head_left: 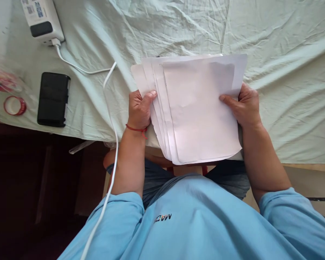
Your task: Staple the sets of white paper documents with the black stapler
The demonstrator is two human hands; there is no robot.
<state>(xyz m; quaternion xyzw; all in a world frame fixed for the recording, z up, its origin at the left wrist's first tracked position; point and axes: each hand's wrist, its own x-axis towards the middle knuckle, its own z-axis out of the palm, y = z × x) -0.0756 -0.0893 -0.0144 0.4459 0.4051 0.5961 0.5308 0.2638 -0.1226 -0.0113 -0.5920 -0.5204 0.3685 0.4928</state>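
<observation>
A stack of white paper sheets [200,112] is held up between my two hands, over the near edge of the cloth. Its left edges are fanned out in steps, while the top sheet looks blank. My left hand [141,108] grips the left side, thumb on top and fingers hidden underneath. On the right side, my right hand [245,104] pinches the stack the same way, its thumb lying on the top sheet. A red string bracelet [137,129] circles my left wrist.
A pale green cloth [287,72] covers the table. At left lie a black phone-like case [53,99], a red-and-white tape roll [14,105] and a white power bank [43,21]. From the power bank, a white cable [111,119] runs across my left arm.
</observation>
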